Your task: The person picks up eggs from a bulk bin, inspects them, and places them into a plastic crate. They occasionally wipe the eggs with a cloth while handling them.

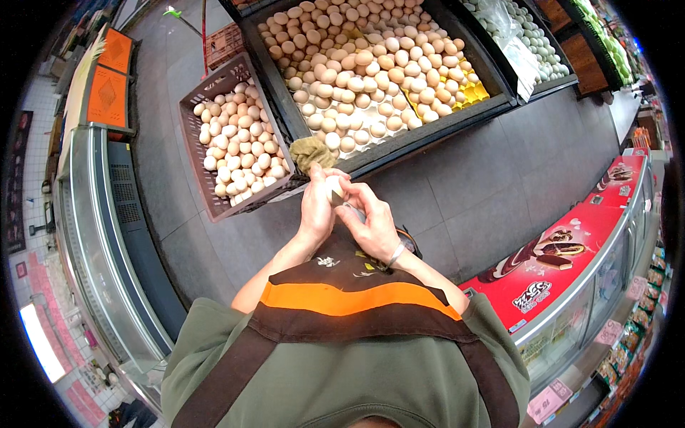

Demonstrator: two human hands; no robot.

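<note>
Before my apron, both hands meet around a pale egg (334, 191). My left hand (317, 206) holds it from the left, while the fingers of my right hand (369, 216) touch its right side. Part of the egg looks dark, and I cannot tell whether that is shadow. A small grey thing shows under the right fingers, mostly hidden. Just beyond my left fingertips, a crumpled olive cloth (312, 154) lies on the corner of the black display bin (428, 131), which holds many brown eggs on trays. A brown plastic crate (214, 206) full of eggs stands to its left.
Greenish eggs (540, 51) and a plastic bag (497, 21) are in another bin at upper right. A red-topped freezer (556, 257) stands on the right, a glass-fronted cabinet (101, 230) on the left. Behind the crate is a smaller reddish crate (225, 45). Grey tiled floor (481, 176) lies between.
</note>
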